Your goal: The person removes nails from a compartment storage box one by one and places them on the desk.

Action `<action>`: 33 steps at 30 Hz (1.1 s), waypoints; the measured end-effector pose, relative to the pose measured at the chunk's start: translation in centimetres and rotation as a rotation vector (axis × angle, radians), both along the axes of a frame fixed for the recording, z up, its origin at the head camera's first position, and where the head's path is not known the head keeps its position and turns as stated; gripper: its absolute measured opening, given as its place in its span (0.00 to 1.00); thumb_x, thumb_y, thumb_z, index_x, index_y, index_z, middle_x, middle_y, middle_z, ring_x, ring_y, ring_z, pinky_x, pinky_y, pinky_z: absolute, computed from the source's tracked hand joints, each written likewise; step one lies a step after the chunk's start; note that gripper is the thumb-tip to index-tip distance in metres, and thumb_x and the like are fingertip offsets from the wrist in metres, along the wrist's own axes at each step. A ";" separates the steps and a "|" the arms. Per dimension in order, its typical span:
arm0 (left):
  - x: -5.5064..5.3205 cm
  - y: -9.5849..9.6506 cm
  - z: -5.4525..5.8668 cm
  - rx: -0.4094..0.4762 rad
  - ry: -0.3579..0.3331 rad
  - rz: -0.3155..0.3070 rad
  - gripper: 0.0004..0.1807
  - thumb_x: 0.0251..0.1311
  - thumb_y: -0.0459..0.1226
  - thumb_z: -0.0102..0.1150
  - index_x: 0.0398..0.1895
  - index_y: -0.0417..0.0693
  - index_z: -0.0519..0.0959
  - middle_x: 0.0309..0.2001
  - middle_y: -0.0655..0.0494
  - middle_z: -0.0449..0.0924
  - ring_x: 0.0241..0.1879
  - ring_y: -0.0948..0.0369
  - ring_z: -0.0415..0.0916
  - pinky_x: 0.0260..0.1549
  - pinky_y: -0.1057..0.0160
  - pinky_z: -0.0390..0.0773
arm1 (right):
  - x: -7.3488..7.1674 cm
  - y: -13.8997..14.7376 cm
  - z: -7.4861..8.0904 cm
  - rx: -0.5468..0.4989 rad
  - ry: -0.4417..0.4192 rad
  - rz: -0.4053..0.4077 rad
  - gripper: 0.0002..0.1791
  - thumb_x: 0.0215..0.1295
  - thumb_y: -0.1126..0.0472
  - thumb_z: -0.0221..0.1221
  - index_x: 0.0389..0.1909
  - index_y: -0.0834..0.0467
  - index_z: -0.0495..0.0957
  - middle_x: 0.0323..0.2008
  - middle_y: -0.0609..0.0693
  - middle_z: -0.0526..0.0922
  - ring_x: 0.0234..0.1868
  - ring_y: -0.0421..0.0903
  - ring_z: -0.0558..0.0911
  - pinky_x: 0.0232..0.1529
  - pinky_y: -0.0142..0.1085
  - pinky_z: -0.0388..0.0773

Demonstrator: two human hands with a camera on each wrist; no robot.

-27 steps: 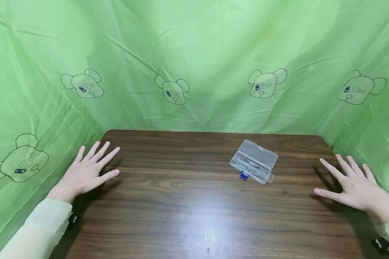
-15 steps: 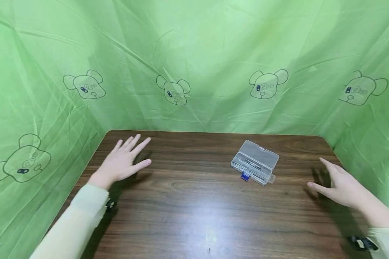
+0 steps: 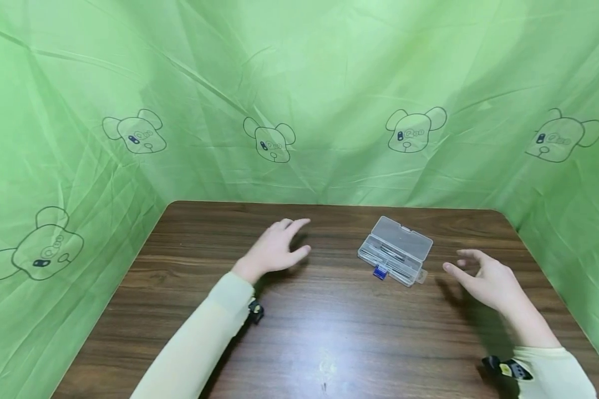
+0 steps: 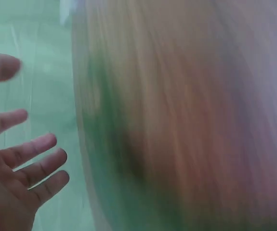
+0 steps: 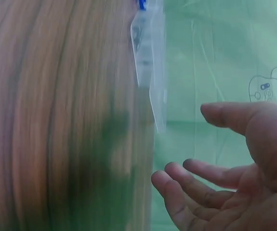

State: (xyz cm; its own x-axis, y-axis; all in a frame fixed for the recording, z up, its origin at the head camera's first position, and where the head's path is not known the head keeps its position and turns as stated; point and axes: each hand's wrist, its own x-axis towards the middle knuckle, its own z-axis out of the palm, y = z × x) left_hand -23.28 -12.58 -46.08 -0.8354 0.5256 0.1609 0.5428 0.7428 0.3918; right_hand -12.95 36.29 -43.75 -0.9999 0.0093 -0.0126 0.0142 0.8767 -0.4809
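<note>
Plastic case [image 3: 398,246], clear and rectangular, sits open on glossy brown wood-grain tabletop [image 3: 339,244], slim silvery rods [image 3: 392,254] inside; left hand [image 3: 271,249], right hand [image 3: 489,281] both free, loosely curved.

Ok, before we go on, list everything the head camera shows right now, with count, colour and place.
box: one, clear plastic, open, on the table right of centre
thin pieces: several, too small to count, silvery, inside the box
blue tab: one, blue, at the box's near side
table: one, brown wood grain, under the box
cloth: green, behind the table and at both sides
printed animal heads: five, dark outlines, across the cloth
wrist cameras: two, mostly black, one by each cuff
sleeves: two, pale, lower left and lower right
left hand: one, bare, left of the box
right hand: one, bare, right of the box
</note>
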 end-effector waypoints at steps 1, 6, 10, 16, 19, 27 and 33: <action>-0.1 1.0 -0.1 0.025 -0.024 -0.014 0.41 0.74 0.56 0.60 0.86 0.58 0.62 0.68 0.42 0.77 0.64 0.45 0.77 0.67 0.41 0.77 | 0.0 -0.3 -0.2 -0.011 -0.003 -0.007 0.41 0.80 0.39 0.60 0.71 0.72 0.71 0.57 0.67 0.87 0.54 0.69 0.86 0.50 0.64 0.78; -0.9 5.3 -0.7 0.150 -0.123 -0.038 0.37 0.74 0.50 0.63 0.83 0.51 0.67 0.57 0.47 0.82 0.44 0.58 0.81 0.51 0.54 0.83 | -0.4 -1.8 -0.9 -0.060 -0.024 -0.020 0.44 0.82 0.37 0.56 0.72 0.75 0.69 0.49 0.63 0.90 0.57 0.71 0.84 0.54 0.65 0.78; -1.4 7.7 -1.2 0.240 -0.164 -0.031 0.36 0.74 0.48 0.64 0.81 0.47 0.69 0.55 0.48 0.83 0.36 0.64 0.80 0.43 0.62 0.82 | -0.6 -2.8 -1.2 -0.065 -0.031 -0.016 0.44 0.82 0.37 0.56 0.71 0.76 0.69 0.42 0.55 0.92 0.48 0.61 0.88 0.50 0.57 0.80; -1.7 10.6 -2.5 0.389 -0.199 0.003 0.33 0.74 0.44 0.64 0.78 0.46 0.71 0.49 0.53 0.86 0.31 0.68 0.81 0.38 0.68 0.82 | -0.7 -3.6 -1.4 -0.121 -0.125 -0.017 0.44 0.82 0.36 0.56 0.71 0.76 0.69 0.35 0.48 0.90 0.31 0.44 0.87 0.40 0.44 0.82; -1.7 12.2 -3.0 0.437 -0.215 0.020 0.32 0.74 0.44 0.64 0.77 0.46 0.71 0.46 0.57 0.87 0.30 0.70 0.81 0.37 0.70 0.82 | -0.5 -3.7 -1.4 -0.174 -0.176 -0.020 0.44 0.83 0.36 0.55 0.71 0.75 0.69 0.35 0.49 0.91 0.28 0.46 0.88 0.35 0.42 0.84; -1.0 15.2 -2.9 0.341 -0.225 -0.050 0.27 0.77 0.42 0.59 0.76 0.43 0.76 0.46 0.56 0.87 0.35 0.71 0.80 0.43 0.72 0.80 | -0.3 -4.2 -2.4 -0.323 -0.192 0.018 0.34 0.81 0.47 0.64 0.66 0.75 0.74 0.38 0.54 0.92 0.31 0.47 0.89 0.31 0.37 0.87; -0.7 15.7 -2.7 0.258 -0.154 -0.041 0.21 0.77 0.37 0.60 0.69 0.44 0.83 0.38 0.61 0.84 0.40 0.66 0.77 0.49 0.68 0.77 | -0.7 -4.7 -2.6 -0.373 -0.162 0.074 0.26 0.81 0.57 0.64 0.63 0.76 0.75 0.42 0.59 0.91 0.33 0.47 0.91 0.33 0.38 0.89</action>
